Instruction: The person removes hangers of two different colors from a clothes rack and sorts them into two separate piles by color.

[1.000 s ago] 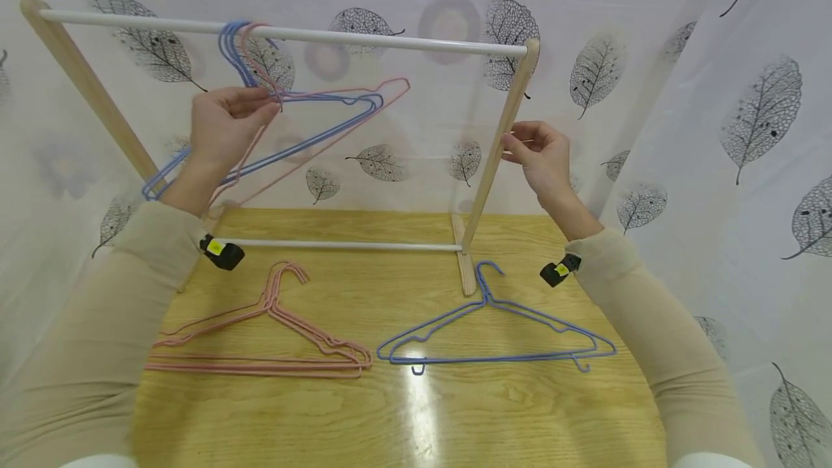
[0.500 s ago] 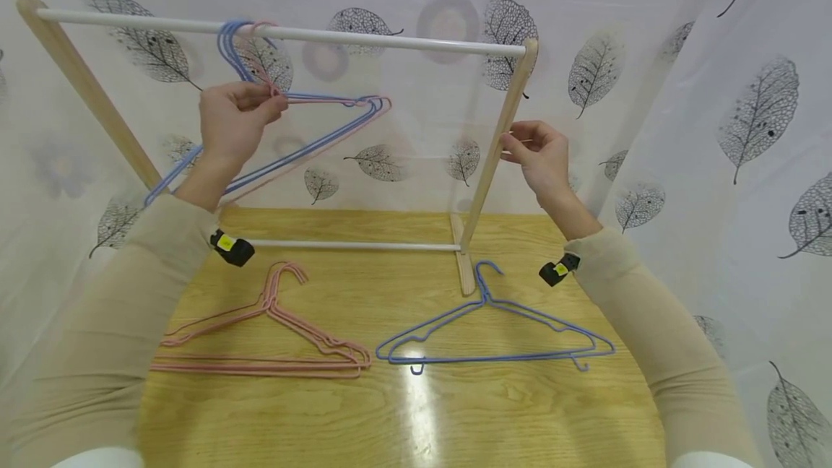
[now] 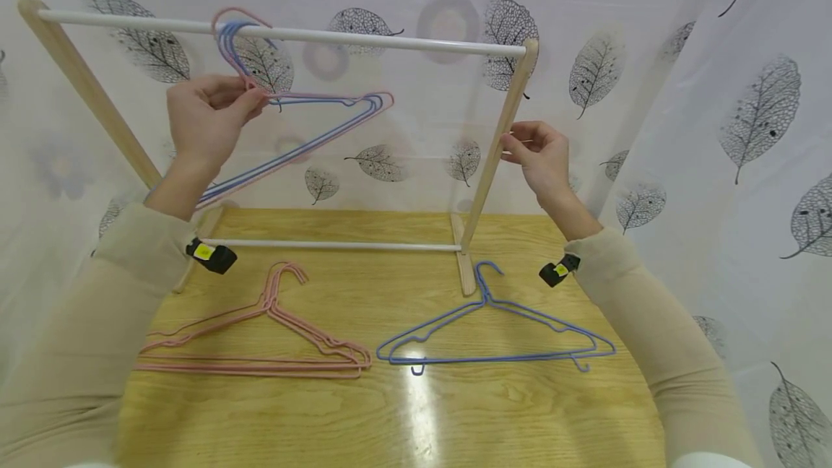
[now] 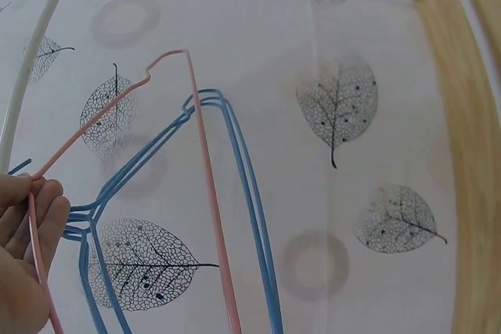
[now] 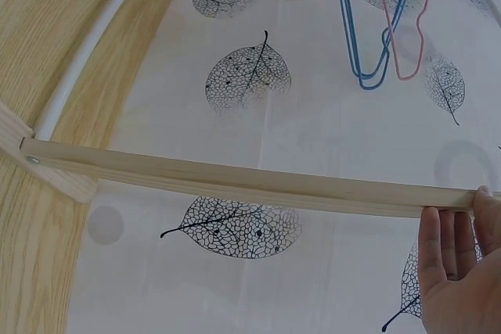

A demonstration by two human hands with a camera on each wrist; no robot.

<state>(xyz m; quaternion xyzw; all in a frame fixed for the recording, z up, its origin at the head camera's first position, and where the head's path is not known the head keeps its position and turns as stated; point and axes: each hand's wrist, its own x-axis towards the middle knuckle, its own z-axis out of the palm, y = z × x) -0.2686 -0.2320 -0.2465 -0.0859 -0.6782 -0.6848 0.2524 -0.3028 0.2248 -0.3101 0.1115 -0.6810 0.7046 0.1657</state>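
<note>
The pink hanger (image 4: 210, 181) is at the white rail (image 3: 390, 40), its hook arching just above, beside the hooks of blue hangers (image 3: 227, 38); the left hand (image 3: 204, 118) pinches its neck. The step appears to be seating or unhooking it, which cannot be told; either calls for clearing the blue hooks. The right hand (image 3: 538, 154) grips the wooden post (image 3: 486, 183). Pink hangers (image 3: 271, 302) and blue wire hangers (image 3: 484, 300) lie on the table (image 3: 520, 417).
</note>
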